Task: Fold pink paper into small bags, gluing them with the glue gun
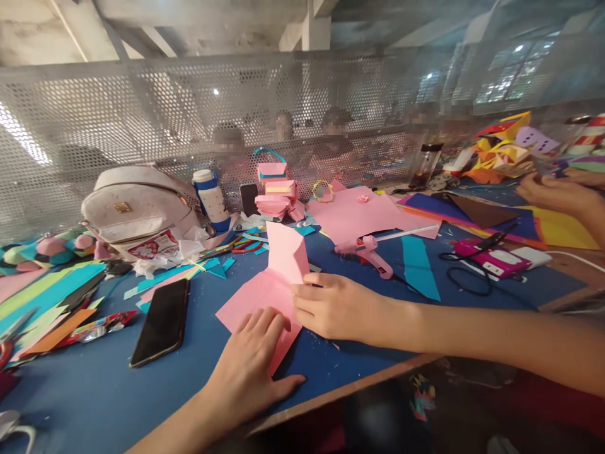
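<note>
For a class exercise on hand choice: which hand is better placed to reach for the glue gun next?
Probably the right hand: it is nearer the pink hot-glue gun, though it also touches the folded pink paper. The left hand lies farther away, over that paper.

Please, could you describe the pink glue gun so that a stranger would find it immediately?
On the blue table, look for the large pink sheet. At its near edge lies the pink glue gun, left of a light-blue strip. Unlike them, it is pistol-shaped, with a pale stick poking from its rear.
</note>
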### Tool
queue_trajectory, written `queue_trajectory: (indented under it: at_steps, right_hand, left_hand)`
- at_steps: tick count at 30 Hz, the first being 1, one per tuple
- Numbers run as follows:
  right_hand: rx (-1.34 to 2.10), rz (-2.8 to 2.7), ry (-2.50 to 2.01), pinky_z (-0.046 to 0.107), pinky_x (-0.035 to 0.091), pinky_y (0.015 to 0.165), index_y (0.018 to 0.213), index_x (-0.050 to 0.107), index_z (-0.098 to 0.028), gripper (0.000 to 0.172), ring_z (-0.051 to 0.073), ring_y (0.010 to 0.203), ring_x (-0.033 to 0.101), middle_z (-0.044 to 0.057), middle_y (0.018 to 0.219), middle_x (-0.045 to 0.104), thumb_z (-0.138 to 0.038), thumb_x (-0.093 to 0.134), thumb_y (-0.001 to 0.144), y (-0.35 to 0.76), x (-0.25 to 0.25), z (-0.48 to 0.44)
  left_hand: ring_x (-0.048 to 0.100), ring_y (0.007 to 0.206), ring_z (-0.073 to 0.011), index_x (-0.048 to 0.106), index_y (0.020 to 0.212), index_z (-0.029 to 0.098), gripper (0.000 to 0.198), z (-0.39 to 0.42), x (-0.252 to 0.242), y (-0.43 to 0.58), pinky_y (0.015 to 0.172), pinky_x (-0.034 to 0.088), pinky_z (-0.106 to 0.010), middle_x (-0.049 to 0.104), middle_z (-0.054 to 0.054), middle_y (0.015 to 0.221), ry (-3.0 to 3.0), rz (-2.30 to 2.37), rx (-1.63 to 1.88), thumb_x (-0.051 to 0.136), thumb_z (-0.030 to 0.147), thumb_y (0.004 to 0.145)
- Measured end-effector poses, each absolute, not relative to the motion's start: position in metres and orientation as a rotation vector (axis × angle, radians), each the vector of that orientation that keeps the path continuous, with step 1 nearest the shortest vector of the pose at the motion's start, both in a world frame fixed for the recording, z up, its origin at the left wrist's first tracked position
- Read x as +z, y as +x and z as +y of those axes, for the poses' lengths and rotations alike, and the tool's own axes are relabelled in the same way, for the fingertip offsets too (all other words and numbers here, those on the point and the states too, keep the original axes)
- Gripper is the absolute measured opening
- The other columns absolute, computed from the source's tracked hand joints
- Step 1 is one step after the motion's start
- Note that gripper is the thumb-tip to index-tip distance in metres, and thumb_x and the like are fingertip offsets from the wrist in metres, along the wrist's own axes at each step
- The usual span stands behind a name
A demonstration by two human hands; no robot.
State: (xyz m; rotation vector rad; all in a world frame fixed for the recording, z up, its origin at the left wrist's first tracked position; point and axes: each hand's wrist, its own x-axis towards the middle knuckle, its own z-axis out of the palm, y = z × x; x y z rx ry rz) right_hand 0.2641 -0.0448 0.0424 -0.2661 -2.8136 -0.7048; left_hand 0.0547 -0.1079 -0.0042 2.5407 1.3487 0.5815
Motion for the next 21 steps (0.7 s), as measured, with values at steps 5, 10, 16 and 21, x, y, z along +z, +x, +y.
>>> queue_trajectory:
  at_steps: [5,10,16,21]
  right_hand:
    - [-0.832,-2.882,-0.153,0.038,0.036,0.098,0.072,0.068,-0.022,0.027,0.021,0.081,0.055,0.003,0.072,0.067,-0.004,0.051,0.084,0.244,0.032,-0.029]
    - [-0.539,-2.989,-0.362,0.04,0.038,0.085,0.071,0.067,-0.018,0.019,0.021,0.077,0.056,0.005,0.07,0.066,-0.01,0.056,0.084,0.245,0.056,-0.012]
    - [0.337,-2.78,-0.71,0.028,0.038,0.067,0.087,0.072,-0.023,0.009,0.016,0.077,0.061,-0.002,0.081,0.071,-0.023,0.064,0.084,0.254,0.068,0.002]
    - [0.841,-2.53,-0.705,0.024,0.041,0.064,0.086,0.073,-0.02,0.013,0.013,0.073,0.061,-0.001,0.081,0.071,-0.029,0.064,0.084,0.255,0.063,0.01]
  left_hand:
    - [0.058,0.09,-0.0255,0.058,0.103,0.02,0.029,-0.111,-0.005,0.06,0.08,0.045,-0.04,0.063,-0.007,0.101,2.842,1.464,0.418,0.056,0.01,0.077]
    - [0.06,0.079,-0.0213,0.063,0.089,0.021,0.015,-0.092,0.023,0.045,0.082,0.04,-0.04,0.067,-0.003,0.08,3.051,1.453,0.477,0.05,0.013,0.088]
    - [0.063,0.083,-0.0173,0.064,0.09,0.024,0.008,-0.059,0.066,0.035,0.09,0.038,-0.037,0.071,0.001,0.085,2.807,1.301,0.897,0.063,0.02,0.083]
    - [0.066,0.078,-0.0162,0.058,0.105,0.021,0.031,-0.031,0.088,0.033,0.077,0.048,-0.028,0.07,0.001,0.079,2.425,1.222,0.971,0.07,0.022,0.077]
